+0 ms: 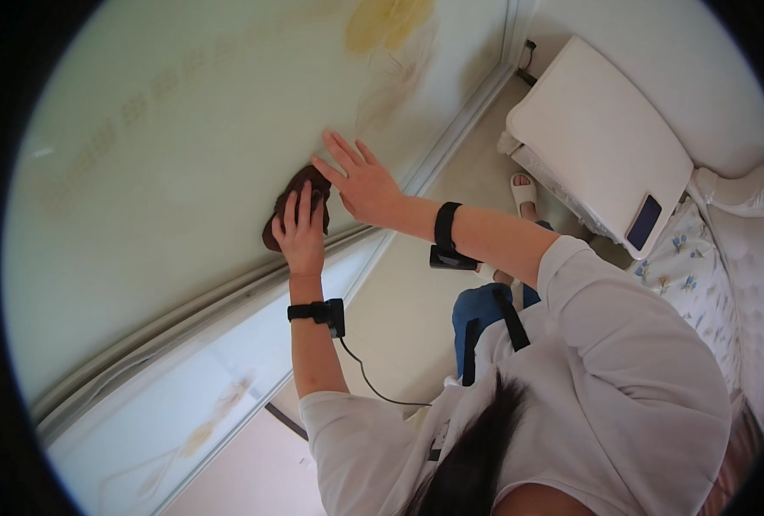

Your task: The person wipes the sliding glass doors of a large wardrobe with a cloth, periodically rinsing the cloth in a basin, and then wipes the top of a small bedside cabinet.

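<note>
A dark brown cloth (302,178), bunched up, lies against a frosted glass panel (182,161) with a faint yellow and tan flower print. My left hand (301,229) presses it to the glass with the fingers spread over it. Just above and to the right, my right hand (366,184) rests on the same panel, fingers apart and holding nothing. Its fingertips are beside the cloth's upper edge; whether they touch it I cannot tell. Both wrists wear black straps with small devices, and a cable runs from the left one.
A metal track (227,280) borders the panel; a second printed glass panel (182,400) stands beyond it. To the right, a white bedside cabinet (601,122) carries a phone (644,222). Flower-patterned bedding (685,264) and a padded headboard (753,258) adjoin it. Pale floor (414,309) lies below.
</note>
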Available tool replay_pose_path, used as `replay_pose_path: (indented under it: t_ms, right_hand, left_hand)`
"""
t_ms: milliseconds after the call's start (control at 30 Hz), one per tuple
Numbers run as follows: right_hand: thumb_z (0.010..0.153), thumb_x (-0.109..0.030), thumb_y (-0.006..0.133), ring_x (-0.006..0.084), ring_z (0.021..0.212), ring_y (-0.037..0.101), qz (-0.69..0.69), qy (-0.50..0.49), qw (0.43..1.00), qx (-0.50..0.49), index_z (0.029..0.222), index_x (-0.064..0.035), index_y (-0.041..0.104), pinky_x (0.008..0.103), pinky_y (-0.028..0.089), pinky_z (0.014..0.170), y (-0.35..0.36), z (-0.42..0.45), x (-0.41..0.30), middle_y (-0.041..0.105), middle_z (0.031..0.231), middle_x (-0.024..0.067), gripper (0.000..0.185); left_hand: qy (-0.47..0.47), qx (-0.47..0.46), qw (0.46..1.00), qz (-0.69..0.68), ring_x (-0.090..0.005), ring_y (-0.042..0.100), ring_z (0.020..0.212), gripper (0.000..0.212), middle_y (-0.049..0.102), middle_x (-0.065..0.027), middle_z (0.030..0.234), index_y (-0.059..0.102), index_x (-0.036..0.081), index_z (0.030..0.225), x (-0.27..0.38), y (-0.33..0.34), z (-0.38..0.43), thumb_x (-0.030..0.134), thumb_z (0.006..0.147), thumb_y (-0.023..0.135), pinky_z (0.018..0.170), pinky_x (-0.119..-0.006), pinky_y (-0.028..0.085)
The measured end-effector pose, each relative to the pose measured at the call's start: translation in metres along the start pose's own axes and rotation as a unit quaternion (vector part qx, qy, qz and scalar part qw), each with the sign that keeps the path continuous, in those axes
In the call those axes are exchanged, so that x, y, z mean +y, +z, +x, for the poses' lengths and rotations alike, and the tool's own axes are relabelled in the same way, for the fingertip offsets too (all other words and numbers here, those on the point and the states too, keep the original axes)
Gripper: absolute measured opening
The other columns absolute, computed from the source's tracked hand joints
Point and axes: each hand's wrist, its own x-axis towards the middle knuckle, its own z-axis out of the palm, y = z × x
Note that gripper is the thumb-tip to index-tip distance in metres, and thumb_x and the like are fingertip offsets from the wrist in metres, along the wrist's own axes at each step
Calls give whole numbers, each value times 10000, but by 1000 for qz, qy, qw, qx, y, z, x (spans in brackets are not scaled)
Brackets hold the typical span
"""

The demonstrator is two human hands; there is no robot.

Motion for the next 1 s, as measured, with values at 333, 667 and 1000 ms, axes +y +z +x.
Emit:
replay_pose_path:
  t_ms: [333,667,1000]
  right_hand:
    - [813,-78,655,358,1511,120,-25,3,1000,5,1508,-85,345,542,208,1179,-1,-5,17,116,1620,226,761]
    - [797,-44,655,395,1483,193,28,-95,987,126,1507,-148,364,566,265,1151,-26,11,45,143,1613,221,774]
    - [757,-20,667,401,1446,282,132,-193,932,276,1462,-149,441,595,297,1120,-11,19,78,244,1587,208,752]
  left_hand:
    - [-47,127,990,34,-214,465,1284,240,521,57,1448,719,243,1075,-2,10,-6,179,857,643,1004,-458,305]
    - [-111,244,955,124,-280,423,1280,371,536,25,1421,728,313,1061,0,-6,2,132,738,757,1019,-501,267]
    - [-81,312,928,190,-298,423,1263,282,575,2,1371,739,317,1003,25,11,19,228,741,791,1026,-482,273]
